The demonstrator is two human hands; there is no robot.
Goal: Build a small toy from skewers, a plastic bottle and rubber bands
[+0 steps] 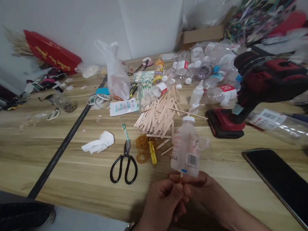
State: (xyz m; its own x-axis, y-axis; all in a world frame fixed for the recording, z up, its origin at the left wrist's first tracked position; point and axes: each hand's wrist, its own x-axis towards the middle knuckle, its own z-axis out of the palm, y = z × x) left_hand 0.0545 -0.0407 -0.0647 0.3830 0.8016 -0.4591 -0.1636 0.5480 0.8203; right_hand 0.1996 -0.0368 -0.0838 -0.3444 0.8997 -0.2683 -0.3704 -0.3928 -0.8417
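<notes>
My left hand [164,202], with a watch on its wrist, has thumb and fingers closed on a thin, small piece [182,177] with an orange-brown part. Its kind is too small to make out. My right hand [200,187] is closed against the left one around the same spot, its fingertips partly hidden. Just beyond the fingers is a clear plastic bottle [183,145] with a white cap and barcode; whether the right hand touches it I cannot tell. Farther off lie black-handled scissors [126,162], yellow rubber bands [142,144] and a yellow-handled tool [152,152].
A pile of wooden sticks [156,117] lies mid-table, with several plastic bottles [223,93] behind. On the right are a red-black power drill [266,85] and a phone [291,189]. Left of centre are crumpled tissue [99,142] and a white plastic bag [116,75].
</notes>
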